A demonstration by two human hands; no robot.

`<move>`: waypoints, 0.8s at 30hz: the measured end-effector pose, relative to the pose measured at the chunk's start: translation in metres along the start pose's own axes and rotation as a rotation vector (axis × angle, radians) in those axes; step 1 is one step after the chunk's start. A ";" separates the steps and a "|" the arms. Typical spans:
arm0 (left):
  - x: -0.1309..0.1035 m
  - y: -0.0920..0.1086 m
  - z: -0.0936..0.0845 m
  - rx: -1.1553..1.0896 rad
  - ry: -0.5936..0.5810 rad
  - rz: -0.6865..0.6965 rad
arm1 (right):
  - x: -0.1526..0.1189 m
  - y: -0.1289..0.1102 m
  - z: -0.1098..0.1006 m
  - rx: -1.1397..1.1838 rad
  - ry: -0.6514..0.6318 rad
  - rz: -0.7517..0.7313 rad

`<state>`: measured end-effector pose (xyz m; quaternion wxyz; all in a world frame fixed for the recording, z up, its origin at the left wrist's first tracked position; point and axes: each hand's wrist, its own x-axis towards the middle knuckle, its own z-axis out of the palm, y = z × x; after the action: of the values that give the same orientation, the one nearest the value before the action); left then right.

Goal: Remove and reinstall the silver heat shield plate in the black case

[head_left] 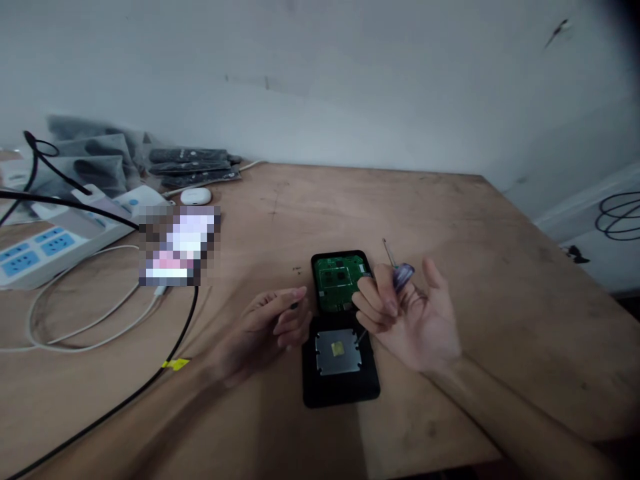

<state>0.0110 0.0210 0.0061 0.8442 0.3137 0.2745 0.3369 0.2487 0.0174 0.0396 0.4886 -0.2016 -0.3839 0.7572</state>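
Observation:
A screwdriver [404, 276] with a clear purple handle is held in the curled fingers of my right hand [407, 320], its thin metal shaft pointing up and away. Below those fingers a slim metal tip shows; I cannot tell what it belongs to. To the left, my left hand [280, 319] has thumb and fingers drawn together, with a small dark spot between them too small to name. Between the hands lies an opened black case: the far half holds a green circuit board [336, 283], the near half [341, 392] a silver metal plate [325, 360] with a yellowish square pad.
A phone [180, 247] with a blurred screen lies at the left, a white cable plugged in. Nearby are a power strip [60, 243], a white earbud case [196, 196], a black cable [170, 350] with a yellow tag, and bagged dark items [193, 163] by the wall.

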 end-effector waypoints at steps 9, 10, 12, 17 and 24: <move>-0.007 -0.007 0.009 0.188 0.021 0.014 | -0.004 -0.002 0.006 0.324 0.000 0.104; -0.008 -0.009 0.011 0.226 0.025 0.016 | -0.004 -0.002 0.008 0.326 -0.015 0.097; -0.012 -0.012 0.017 0.325 0.042 0.005 | -0.006 -0.002 0.014 0.323 -0.044 0.082; -0.017 -0.018 0.037 0.610 0.152 0.095 | -0.010 0.003 0.023 0.332 -0.128 0.070; -0.016 -0.027 0.040 0.671 0.247 0.106 | -0.012 0.013 0.022 0.257 -0.287 0.043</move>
<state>0.0391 -0.0201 0.0172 0.6361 0.5440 0.4531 0.3068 0.2307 -0.0046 0.0423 0.4344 -0.0357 -0.3454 0.8311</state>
